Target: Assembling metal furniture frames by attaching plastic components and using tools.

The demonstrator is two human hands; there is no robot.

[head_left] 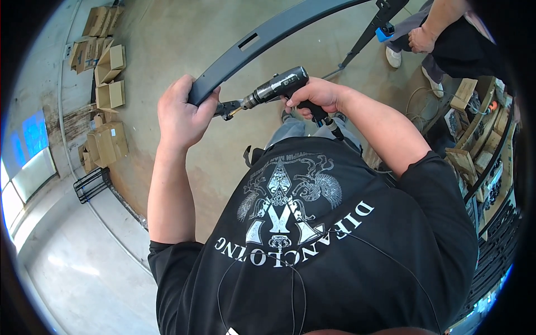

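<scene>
My left hand is wrapped round the near end of a long dark grey metal bar, its thumb on the right side. The bar curves away to the upper right and has a rectangular slot. In my right hand is a black pistol-shaped air drill, with a hose fitting below its grip. Its chuck points left, and a thin brass-coloured bit reaches to a dark metal piece beside my left hand. Whether the bit touches that piece, I cannot tell.
A dark crossbar with a blue clip runs off the bar's far end. Another person's hand is close by at upper right. Wooden bins of parts stand at right, cardboard boxes along the left wall.
</scene>
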